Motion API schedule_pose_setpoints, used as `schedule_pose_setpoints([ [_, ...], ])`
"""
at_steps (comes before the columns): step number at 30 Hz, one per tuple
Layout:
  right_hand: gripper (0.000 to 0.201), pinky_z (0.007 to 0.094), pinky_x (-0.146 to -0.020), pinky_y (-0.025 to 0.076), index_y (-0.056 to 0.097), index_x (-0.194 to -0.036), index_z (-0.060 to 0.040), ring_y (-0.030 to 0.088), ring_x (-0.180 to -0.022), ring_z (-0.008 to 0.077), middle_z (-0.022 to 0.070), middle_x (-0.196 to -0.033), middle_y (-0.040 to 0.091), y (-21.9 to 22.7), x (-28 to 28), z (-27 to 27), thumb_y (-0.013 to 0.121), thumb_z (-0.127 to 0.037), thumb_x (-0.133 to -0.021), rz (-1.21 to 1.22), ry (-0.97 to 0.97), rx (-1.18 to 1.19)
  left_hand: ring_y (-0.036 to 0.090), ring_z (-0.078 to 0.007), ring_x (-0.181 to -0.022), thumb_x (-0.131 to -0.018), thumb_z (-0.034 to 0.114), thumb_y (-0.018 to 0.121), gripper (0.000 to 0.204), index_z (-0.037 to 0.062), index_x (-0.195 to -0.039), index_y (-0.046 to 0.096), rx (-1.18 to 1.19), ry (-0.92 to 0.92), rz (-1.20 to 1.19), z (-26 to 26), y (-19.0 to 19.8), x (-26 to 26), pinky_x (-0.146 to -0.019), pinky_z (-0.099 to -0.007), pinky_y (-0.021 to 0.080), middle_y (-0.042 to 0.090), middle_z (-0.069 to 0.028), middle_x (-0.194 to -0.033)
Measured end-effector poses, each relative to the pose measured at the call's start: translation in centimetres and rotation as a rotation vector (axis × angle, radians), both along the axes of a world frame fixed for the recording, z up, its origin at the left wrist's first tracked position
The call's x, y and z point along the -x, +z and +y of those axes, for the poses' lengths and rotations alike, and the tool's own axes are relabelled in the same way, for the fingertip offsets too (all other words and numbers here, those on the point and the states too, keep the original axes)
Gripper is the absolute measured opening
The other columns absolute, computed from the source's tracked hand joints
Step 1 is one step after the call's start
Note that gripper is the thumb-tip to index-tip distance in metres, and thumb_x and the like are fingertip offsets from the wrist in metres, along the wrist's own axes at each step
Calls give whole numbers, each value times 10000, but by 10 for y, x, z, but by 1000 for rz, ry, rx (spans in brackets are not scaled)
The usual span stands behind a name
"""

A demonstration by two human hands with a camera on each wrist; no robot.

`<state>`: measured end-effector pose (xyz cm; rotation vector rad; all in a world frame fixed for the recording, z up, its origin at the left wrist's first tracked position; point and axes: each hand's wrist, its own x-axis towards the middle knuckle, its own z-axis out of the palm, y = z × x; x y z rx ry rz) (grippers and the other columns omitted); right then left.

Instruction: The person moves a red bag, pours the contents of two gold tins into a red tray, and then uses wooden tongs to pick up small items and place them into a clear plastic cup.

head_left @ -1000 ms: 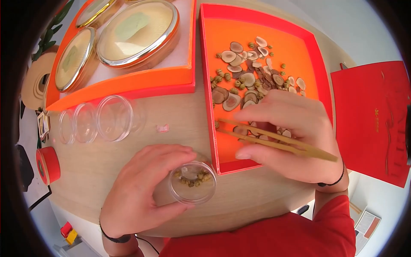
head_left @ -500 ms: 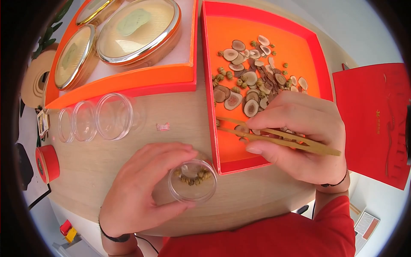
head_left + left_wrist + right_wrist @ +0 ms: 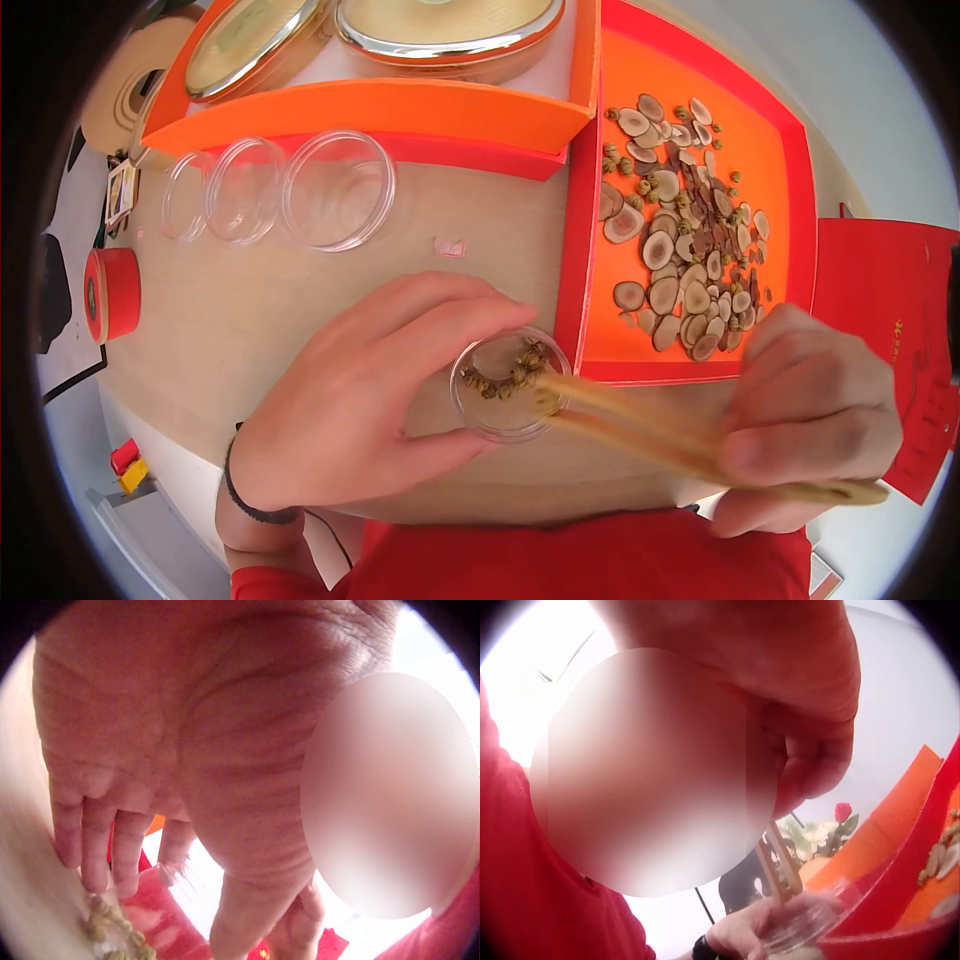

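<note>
My left hand [image 3: 365, 395] holds a small clear round container [image 3: 505, 432] on the table, fingers on its far side and thumb on the near side. Inside it, several small curled brown-green pellets [image 3: 485, 388] lie along the wall. My right hand [image 3: 820, 420] grips a pair of wooden tweezers [image 3: 640, 428], blurred, whose tips reach over the container's right rim. A brownish pellet [image 3: 547, 402] shows at those tips. To the right, a red box with an orange floor [image 3: 640, 365] bears a heap of thin pale-brown slices [image 3: 695, 297] and more such pellets.
Three clear round dishes [image 3: 338, 190] stand in a row at the back left, before an orange box [image 3: 370, 118] of large lidded tins [image 3: 450, 45]. A pink scrap [image 3: 449, 247] lies mid-table. A small red tin [image 3: 112, 293] sits far left; a red bag [image 3: 890, 340] far right.
The right hand has moved out of the red box, toward me, bringing the tweezers' tips over the container. My left hand keeps its hold on the container. The head view has shifted left.
</note>
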<state>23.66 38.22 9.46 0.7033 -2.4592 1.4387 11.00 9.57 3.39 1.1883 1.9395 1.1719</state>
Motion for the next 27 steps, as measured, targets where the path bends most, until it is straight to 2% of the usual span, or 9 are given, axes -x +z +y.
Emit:
schedule_pose_setpoints([
  [4, 416, 328, -560, 394, 756, -1045, -45, 581, -634, 147, 59, -843, 670, -7, 3, -9, 971, -325, -824, -1, 36, -59, 661, -353, -1245, -699, 116, 946, 744, 38, -1388, 676, 7, 5, 10, -1, 1, -1, -1061, -422, 533, 689, -157, -1323],
  [7, 371, 350, -575, 399, 756, -1032, -27, 569, -646, 155, 71, -853, 681, -4, 2, -1, 938, -295, -852, 52, -25, -31, 658, -357, -1248, -698, 114, 944, 741, 41, -1385, 677, 5, 12, -10, -1, 2, -2, -1067, -431, 531, 687, -159, -1327],
  [11, 315, 362, -655, 459, 753, -1047, 20, 608, -735, 190, 105, -864, 714, 4, -2, 28, 846, -227, -875, 123, -345, -210, 654, -362, -1250, -693, 115, 943, 736, 39, -1376, 678, 13, -10, 32, 2, 3, 0, -1077, -446, 526, 685, -163, -1329],
  [14, 300, 327, -724, 499, 767, -1067, 40, 639, -772, 194, 109, -885, 733, 5, 3, 32, 859, -156, -859, -73, -603, -203, 653, -365, -1253, -691, 120, 942, 733, 38, -1371, 679, 25, -17, 32, 3, 5, 0, -1083, -452, 523, 684, -166, -1330],
  [18, 264, 291, -766, 525, 782, -1063, 45, 672, -809, 168, 89, -914, 750, 5, 8, 30, 877, -65, -843, -268, -611, -60, 653, -365, -1252, -674, 123, 946, 748, 35, -1368, 678, 20, -10, -11, 3, 4, -1, -1084, -452, 523, 683, -169, -1334],
  [19, 268, 285, -770, 534, 790, -1067, 39, 688, -838, 157, 80, -930, 758, 3, 9, 38, 894, -61, -841, -223, -544, -123, 653, -365, -1252, -668, 123, 947, 755, 34, -1367, 678, 17, -3, -21, 4, 5, -1, -1082, -452, 524, 683, -170, -1335],
  [22, 235, 295, -696, 516, 797, -1032, 38, 679, -780, 148, 71, -861, 741, 4, 10, 44, 900, -42, -837, -250, -625, -108, 649, -362, -1225, -724, 142, 943, 729, 72, -1394, 663, 20, -24, 33, 4, 5, 1, -1034, -456, 552, 676, -137, -1329],
  [25, 217, 296, -714, 542, 795, -1018, 42, 696, -790, 152, 62, -874, 747, 8, 8, 53, 897, -54, -852, -263, -697, -165, 648, -361, -1225, -720, 142, 943, 730, 71, -1391, 662, 28, -21, 47, 4, 5, -1, -1028, -452, 551, 677, -136, -1329],
  [27, 204, 295, -717, 548, 795, -1012, 41, 705, -789, 154, 63, -885, 754, 12, 5, 57, 892, -52, -859, -285, -708, -194, 652, -365, -1241, -666, 136, 947, 763, 60, -1376, 675, 34, -8, 45, 4, 3, -4, -1057, -449, 536, 686, -149, -1326],
])
